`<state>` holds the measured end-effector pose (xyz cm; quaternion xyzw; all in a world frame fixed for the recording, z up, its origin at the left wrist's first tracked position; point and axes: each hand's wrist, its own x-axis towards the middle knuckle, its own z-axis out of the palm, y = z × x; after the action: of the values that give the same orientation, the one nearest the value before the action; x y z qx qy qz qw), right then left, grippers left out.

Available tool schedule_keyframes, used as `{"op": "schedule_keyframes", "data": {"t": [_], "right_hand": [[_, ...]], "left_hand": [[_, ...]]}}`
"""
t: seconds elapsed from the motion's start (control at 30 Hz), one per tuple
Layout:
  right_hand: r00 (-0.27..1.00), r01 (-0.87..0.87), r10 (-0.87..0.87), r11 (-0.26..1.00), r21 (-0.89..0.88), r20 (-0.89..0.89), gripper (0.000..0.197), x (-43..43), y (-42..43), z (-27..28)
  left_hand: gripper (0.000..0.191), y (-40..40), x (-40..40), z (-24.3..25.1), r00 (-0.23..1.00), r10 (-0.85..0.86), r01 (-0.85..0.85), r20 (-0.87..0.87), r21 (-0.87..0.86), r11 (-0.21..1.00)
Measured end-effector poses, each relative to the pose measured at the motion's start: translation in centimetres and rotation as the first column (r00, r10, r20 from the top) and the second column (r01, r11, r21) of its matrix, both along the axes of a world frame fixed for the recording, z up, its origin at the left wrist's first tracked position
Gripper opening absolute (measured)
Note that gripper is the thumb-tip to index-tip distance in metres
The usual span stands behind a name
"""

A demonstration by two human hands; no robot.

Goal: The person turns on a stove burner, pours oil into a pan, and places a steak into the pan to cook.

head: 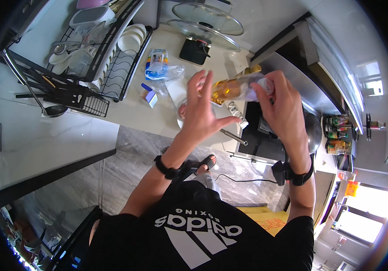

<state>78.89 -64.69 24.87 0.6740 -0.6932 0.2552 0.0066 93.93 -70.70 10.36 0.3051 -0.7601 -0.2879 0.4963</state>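
My right hand (pixel 283 105) grips the white-capped end of a clear bottle (pixel 244 86), which lies tilted nearly level in the air. Golden liquid fills its far end, on the left. Beside that end is my left hand (pixel 199 110), fingers and thumb spread apart; whether a fingertip touches the bottle cannot be made out. Below the left hand, a bowl (pixel 180 118) with something pinkish in it shows only in part. A metal handle (pixel 233 136) sticks out past the counter edge, its other end hidden. Near it lies a silvery packet (pixel 238 114).
A black cooktop (pixel 263 142) is at the right, with a pan (pixel 313 132) beyond. Glass lids (pixel 207 28) stand at the back. A dish rack (pixel 121 74), a blue packet (pixel 156 64) and a small box (pixel 149 95) are leftward. Another bottle's gold cap (pixel 256 68) shows behind.
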Motion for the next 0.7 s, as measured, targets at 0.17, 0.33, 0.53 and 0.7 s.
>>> {"op": "schedule_keyframes", "data": {"t": [0.17,0.33,0.53,0.7], "right_hand": [[0.995,-0.007,0.000,0.998,0.058,0.104,0.025,2.5,4.7,1.4],[0.980,-0.193,0.194,0.981,0.032,-0.036,0.026,2.9,7.6,2.3],[0.940,-0.320,0.330,0.941,0.108,-0.085,0.030,2.3,9.2,4.1],[0.941,-0.337,0.323,0.915,0.224,0.099,0.036,1.9,9.9,3.8]], "left_hand": [[0.119,3.1,-2.5,1.9,0.971,-0.130,0.152,-0.200,0.099,0.983],[0.112,5.9,-1.9,1.7,0.937,-0.247,0.268,-0.246,0.056,0.962],[0.108,7.3,0.5,3.7,0.914,-0.371,0.392,-0.164,0.130,0.911],[0.106,7.7,2.2,3.5,0.888,-0.457,0.456,-0.048,0.223,0.862]]}}
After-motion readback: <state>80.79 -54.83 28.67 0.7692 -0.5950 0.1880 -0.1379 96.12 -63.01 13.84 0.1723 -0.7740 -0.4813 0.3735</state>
